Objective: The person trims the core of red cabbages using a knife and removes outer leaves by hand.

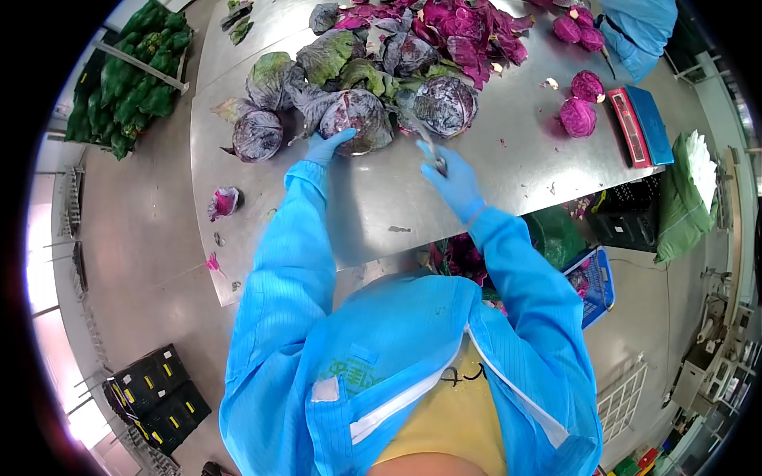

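Note:
My left hand (327,147), in a blue glove, rests on the lower left side of a red cabbage (357,120) that still has loose outer leaves. Gripped in my gloved right hand (454,184) is a knife (421,131), its blade pointing up and left beside that cabbage. Another red cabbage (446,105) lies just beyond the blade. To the left sits a smaller red cabbage (258,135). Green-purple outer leaves (329,55) and more heads are heaped behind these.
Peeled cabbages (579,117) lie at the right near a red and blue device (641,125). A co-worker's blue sleeve (639,32) reaches in at the top right. Below the metal table (508,170) stands a blue basket (594,285). Green net sacks (135,75) are stacked at the left.

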`<state>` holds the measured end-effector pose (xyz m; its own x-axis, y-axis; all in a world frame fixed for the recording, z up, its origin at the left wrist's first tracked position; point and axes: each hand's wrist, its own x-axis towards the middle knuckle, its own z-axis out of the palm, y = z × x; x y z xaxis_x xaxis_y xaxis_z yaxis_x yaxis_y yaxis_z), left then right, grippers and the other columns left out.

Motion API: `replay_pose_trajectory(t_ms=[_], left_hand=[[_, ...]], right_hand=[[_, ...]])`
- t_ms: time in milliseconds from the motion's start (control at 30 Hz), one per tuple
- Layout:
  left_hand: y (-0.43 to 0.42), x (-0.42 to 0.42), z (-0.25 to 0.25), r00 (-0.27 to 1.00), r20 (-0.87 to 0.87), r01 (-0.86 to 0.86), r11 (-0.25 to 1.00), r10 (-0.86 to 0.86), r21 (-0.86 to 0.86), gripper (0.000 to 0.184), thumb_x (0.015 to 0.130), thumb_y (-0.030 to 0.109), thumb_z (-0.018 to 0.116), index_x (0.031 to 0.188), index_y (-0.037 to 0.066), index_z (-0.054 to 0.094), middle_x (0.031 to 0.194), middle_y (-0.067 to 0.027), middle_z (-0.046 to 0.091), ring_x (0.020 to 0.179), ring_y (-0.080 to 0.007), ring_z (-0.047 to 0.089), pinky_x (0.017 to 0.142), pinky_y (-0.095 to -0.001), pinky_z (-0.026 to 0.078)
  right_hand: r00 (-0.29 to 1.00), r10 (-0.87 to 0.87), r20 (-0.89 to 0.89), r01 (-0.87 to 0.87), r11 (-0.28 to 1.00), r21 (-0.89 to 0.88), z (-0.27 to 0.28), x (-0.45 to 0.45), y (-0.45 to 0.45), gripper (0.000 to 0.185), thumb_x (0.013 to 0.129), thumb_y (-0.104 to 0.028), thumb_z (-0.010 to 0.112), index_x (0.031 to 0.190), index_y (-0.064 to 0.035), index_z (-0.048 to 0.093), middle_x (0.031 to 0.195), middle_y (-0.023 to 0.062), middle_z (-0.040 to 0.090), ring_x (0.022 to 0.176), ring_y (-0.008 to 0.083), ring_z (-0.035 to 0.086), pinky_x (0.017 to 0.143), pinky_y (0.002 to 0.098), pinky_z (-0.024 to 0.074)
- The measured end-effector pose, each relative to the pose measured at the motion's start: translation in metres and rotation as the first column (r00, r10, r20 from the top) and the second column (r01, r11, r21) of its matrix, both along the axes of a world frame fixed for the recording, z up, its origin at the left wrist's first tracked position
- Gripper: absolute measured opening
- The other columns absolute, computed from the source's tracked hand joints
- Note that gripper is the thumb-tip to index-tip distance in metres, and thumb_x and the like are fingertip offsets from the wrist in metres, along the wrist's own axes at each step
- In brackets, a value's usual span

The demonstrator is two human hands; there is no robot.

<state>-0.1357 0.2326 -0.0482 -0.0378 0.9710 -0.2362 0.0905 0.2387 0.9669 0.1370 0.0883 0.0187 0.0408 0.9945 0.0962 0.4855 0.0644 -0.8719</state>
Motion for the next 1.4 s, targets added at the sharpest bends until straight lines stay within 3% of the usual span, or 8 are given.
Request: replay_pose_trajectory(t_ms=[333,400,733,833,1000,1233,1267,1400], left_hand=[[-0.018,-0.007,0.005,0.99,0.081,0.129,0.984,-0.119,-0.123,0.085,0.062,0.021,0.087,0.134,0.005,0.042,0.122,-0.0064,0.057,0.108,-0.0212,0.056,0.089,-0.0352,0.047],[-0.021,-0.016,-0.013,0.977,0.132,0.171,0.985,-0.17,0.001,0.08,0.067,0.015,0.083,0.134,0.003,0.041,0.125,-0.007,0.055,0.111,-0.0215,0.054,0.094,-0.0348,0.046],[-0.155,0.034,0.081,0.884,0.451,0.147,0.989,-0.127,-0.009,0.066,0.068,-0.004,0.076,0.127,0.0,0.047,0.119,-0.0119,0.057,0.103,-0.0262,0.059,0.092,-0.0363,0.05],[-0.169,0.046,0.09,0.896,0.338,0.333,0.939,-0.287,-0.084,0.07,0.066,0.004,0.08,0.127,-0.001,0.046,0.118,-0.0113,0.058,0.104,-0.024,0.06,0.093,-0.0341,0.049],[-0.178,0.078,0.082,0.69,-0.59,0.592,0.796,-0.419,0.126,0.105,0.053,0.039,0.087,0.137,0.002,0.035,0.124,-0.0112,0.055,0.112,-0.0232,0.056,0.096,-0.034,0.046],[-0.186,0.109,0.091,0.677,-0.623,0.623,0.756,-0.392,0.202,0.128,0.046,0.035,0.092,0.146,0.003,0.018,0.126,-0.0166,0.053,0.116,-0.0288,0.055,0.1,-0.0354,0.044],[-0.189,0.109,0.088,0.675,-0.647,0.617,0.752,-0.353,0.233,0.131,0.045,0.039,0.09,0.147,0.006,0.015,0.123,-0.0154,0.054,0.111,-0.0308,0.056,0.095,-0.0367,0.046],[-0.194,0.104,0.086,0.652,-0.688,0.646,0.708,-0.318,0.285,0.138,0.043,0.041,0.089,0.148,0.007,0.007,0.124,-0.0158,0.053,0.11,-0.0328,0.056,0.091,-0.0373,0.048]], right_hand=[[0.994,0.07,-0.087,-0.087,0.974,-0.211,-0.025,-0.047,0.127,0.039,0.083,-0.033,0.062,0.11,-0.0055,0.059,0.093,0.0154,0.066,0.086,0.034,0.062,0.077,0.0392,0.0483],[0.956,0.093,-0.279,-0.199,0.903,-0.382,-0.032,-0.053,0.136,0.035,0.089,-0.034,0.063,0.112,-0.008,0.058,0.079,0.0046,0.062,0.059,0.0135,0.058,0.052,0.0285,0.0478],[0.759,-0.074,-0.647,-0.274,0.865,-0.42,-0.022,-0.03,-0.029,0.047,0.092,-0.027,0.059,0.135,-0.0111,0.048,0.091,0.0029,0.063,0.063,0.0117,0.056,0.057,0.0247,0.0465],[0.529,-0.376,-0.76,-0.103,0.861,-0.497,-0.025,-0.029,-0.083,0.051,0.093,-0.027,0.059,0.137,-0.0069,0.045,0.085,0.0006,0.058,0.062,0.0097,0.051,0.052,0.0243,0.0428],[0.386,-0.589,-0.71,-0.012,0.766,-0.642,-0.048,-0.013,-0.126,0.038,0.092,-0.026,0.06,0.125,-0.008,0.053,0.085,-0.0003,0.059,0.064,0.0097,0.052,0.053,0.0244,0.0432],[0.71,-0.418,-0.567,0.389,0.904,-0.18,-0.021,-0.007,-0.138,0.083,0.072,-0.026,0.08,0.137,-0.0006,0.037,0.12,0.014,0.049,0.11,0.0252,0.055,0.089,0.0335,0.0478],[0.925,-0.352,-0.145,0.359,0.933,0.018,0.0,-0.002,-0.136,0.096,0.068,-0.029,0.083,0.143,-0.0022,0.029,0.134,0.0196,0.035,0.117,0.0278,0.05,0.092,0.0337,0.0463],[0.906,-0.381,-0.185,0.394,0.918,0.035,0.015,-0.014,-0.111,0.091,0.065,-0.035,0.083,0.137,-0.0029,0.037,0.122,0.0176,0.049,0.108,0.0249,0.055,0.086,0.0332,0.0478]])
